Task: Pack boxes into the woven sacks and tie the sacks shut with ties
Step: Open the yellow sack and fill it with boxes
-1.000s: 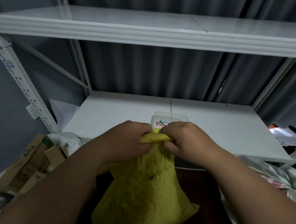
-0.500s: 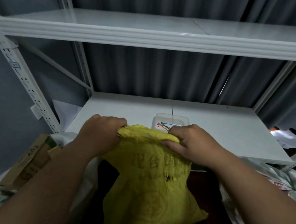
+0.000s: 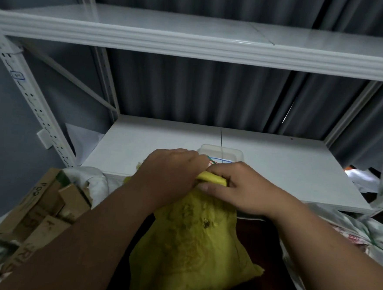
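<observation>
Both the left hand (image 3: 172,175) and right hand (image 3: 235,188) clench the gathered mouth of the bulging yellow woven sack (image 3: 192,246), bunching it into a neck narrow enough to tie. The clear plastic tub of coloured ties (image 3: 221,155) sits just behind on the white metal shelf (image 3: 286,169), within easy reach.

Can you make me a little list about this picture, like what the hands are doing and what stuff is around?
left hand: left hand gripping the bunched neck of the yellow woven sack
right hand: right hand pinching the same neck
sack: neck gathered, no tie around it yet
ties: coloured thin ties in a clear plastic tray on the white metal shelf, behind the hands
boxes: brown cardboard boxes in an open white sack, lower left
</observation>
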